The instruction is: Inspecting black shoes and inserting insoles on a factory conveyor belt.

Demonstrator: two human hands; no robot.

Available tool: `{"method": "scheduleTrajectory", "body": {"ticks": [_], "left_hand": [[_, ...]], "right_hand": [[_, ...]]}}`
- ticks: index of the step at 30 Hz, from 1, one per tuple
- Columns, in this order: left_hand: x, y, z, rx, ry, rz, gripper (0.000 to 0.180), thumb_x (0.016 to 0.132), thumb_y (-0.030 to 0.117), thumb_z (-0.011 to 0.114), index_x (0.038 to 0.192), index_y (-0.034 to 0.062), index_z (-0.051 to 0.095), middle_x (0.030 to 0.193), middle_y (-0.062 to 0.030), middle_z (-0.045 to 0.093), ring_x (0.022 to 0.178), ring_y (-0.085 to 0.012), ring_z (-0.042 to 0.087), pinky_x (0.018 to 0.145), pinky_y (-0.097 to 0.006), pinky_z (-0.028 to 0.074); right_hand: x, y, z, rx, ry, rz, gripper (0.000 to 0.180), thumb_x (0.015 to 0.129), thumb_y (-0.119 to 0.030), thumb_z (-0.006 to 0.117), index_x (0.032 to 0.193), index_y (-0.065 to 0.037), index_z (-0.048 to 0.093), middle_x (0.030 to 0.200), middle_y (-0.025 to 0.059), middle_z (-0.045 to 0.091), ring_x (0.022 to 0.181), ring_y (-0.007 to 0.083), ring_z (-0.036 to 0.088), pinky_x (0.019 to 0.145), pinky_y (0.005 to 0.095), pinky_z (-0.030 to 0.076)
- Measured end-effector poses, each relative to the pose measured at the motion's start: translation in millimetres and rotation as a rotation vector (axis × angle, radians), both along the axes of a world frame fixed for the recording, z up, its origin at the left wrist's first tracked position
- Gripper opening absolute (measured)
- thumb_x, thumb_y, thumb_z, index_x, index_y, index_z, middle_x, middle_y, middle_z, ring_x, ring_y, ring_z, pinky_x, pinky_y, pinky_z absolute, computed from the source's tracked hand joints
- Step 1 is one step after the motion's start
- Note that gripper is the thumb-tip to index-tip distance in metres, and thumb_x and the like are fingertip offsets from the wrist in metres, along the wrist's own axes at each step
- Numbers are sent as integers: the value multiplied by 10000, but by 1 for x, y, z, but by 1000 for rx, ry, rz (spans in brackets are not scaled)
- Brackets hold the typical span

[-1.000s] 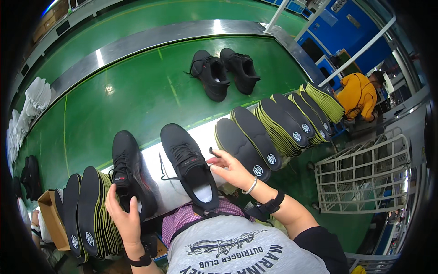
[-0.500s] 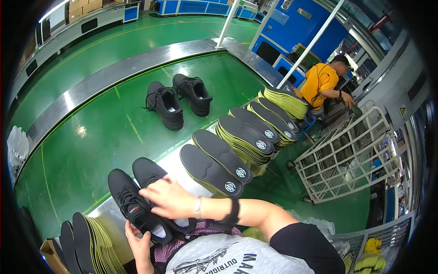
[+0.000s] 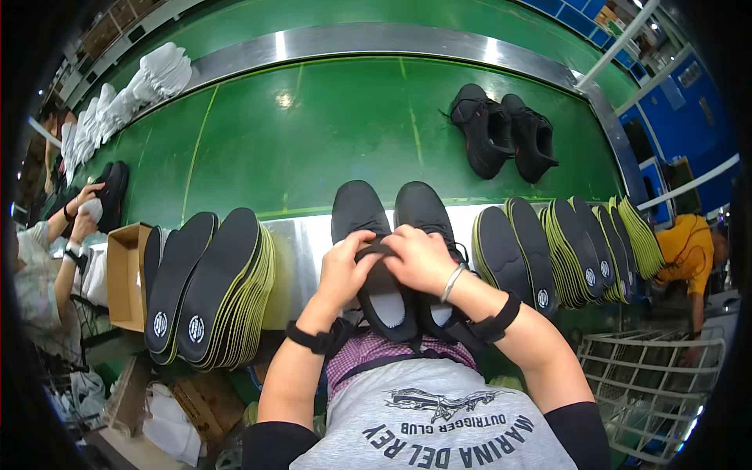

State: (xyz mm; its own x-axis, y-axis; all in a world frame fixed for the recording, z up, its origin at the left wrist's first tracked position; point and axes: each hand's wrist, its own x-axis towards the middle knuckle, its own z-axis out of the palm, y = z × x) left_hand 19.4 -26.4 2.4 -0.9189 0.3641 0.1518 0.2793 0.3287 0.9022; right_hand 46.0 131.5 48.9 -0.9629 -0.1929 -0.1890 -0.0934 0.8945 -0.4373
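Black knit and rubber: two black shoes side by side, toes pointing away, heels overhanging the near edge of the steel counter [image 3: 301, 258]. Left hand [image 3: 345, 270] curling closed over the tongue and collar of the left shoe [image 3: 368, 258], fingers gripping the black upper at its opening. Right hand [image 3: 419, 258] closing on that same collar from the other side, partly lying across the right shoe [image 3: 431, 219]; whether anything else is being pinched underneath, not possible to tell. Pale lining showing inside both heels.

Standing on edge to the left, a leaning stack of black insoles with yellow-green undersides [image 3: 211, 290], just beside a small cardboard box [image 3: 125, 274]. Standing to the right, a longer fanned row of the same insoles [image 3: 572, 251]. Resting well apart on the green conveyor belt [image 3: 298, 141], a second pair of black shoes [image 3: 505, 137].

Judging by the grip: working at the mouth of the left shoe, spreading or seating something inside. Calling next, probably, for holding the collar open with one hand while freeing the other to reach sideways for an insole.
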Motion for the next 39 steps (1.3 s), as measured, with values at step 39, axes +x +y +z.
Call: {"method": "scheduleTrajectory", "body": {"ticks": [39], "left_hand": [[-62,44,-18,250,-308,-436,264,815,198,594,974,-13,587,916,-76,607,922,-151,535,829,-289,413]], "right_hand": [[-42,69,7,-270,-401,30,318,727,-265,576,935,-31,632,813,123,638,782,202,602,730,292,454]]}}
